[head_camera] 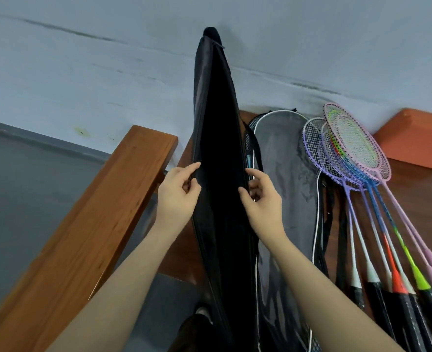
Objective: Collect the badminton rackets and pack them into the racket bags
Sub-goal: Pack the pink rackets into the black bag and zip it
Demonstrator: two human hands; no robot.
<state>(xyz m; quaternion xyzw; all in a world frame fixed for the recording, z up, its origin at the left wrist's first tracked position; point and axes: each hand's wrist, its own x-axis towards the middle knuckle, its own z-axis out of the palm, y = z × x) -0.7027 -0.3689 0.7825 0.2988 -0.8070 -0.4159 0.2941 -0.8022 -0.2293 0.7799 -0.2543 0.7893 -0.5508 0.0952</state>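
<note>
A long black racket bag (217, 128) stands upright in the middle of the view, its opening spread wide and dark inside. My left hand (178, 196) pinches the bag's left edge. My right hand (262, 196) pinches the right edge at the same height. A grey racket bag (286, 174) with white piping lies flat to the right on the wooden bench (418, 199). Several badminton rackets (349, 153) in pink, purple and blue lie fanned out beside it, their handles pointing toward me.
A wooden armrest (103, 224) runs diagonally at the left. An orange block (413, 138) sits at the back right. A pale blue wall (108, 59) rises behind the bench, and grey floor (19, 186) shows at the left.
</note>
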